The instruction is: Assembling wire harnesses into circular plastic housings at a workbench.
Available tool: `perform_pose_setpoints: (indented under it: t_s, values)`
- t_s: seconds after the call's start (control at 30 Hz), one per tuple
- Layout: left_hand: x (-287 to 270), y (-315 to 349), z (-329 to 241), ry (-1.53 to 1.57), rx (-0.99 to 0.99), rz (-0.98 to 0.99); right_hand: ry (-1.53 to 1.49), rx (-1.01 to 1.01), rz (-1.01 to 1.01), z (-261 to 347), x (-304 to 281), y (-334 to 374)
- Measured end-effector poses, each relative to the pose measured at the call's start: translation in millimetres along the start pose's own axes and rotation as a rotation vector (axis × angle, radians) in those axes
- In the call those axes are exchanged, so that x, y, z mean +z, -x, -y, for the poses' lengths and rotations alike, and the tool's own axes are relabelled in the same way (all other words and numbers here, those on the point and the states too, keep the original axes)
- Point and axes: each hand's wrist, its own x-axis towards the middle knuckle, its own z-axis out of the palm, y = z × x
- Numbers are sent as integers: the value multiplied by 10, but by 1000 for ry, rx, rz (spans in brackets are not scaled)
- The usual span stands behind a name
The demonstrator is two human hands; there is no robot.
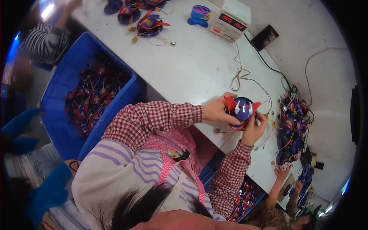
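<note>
A purple toy head (243, 111) with red pointed ears and white horns is held between my two hands above the white table. My left hand (219, 110) grips its left side, the thumb along the lower edge. Closed on the lower right side of the same toy head is my right hand (254, 129), its fingers bent. Thin wires with small round ends (217, 131) lie on the table below and beside the toy head; whether they join it is hard to make out.
A power supply (230, 20) with a lit red display stands at the back, its cable (238, 67) reaching toward my hands. Wired toy parts (292, 124) are heaped at the right. A blue bin (132, 82) of similar parts stands left. A co-worker's hand (282, 171) shows lower right.
</note>
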Motion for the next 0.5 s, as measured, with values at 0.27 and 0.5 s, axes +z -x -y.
perform_pose_setpoints:
  t_s: [0.27, 0.5]
  values:
    - [-1116, 529, -971, 410, 241, -269, -551, -168, 342, 1526, 763, 218]
    - [-3842, 1603, -1315, -1380, 510, -873, -183, -98, 583, 1043, 947, 440]
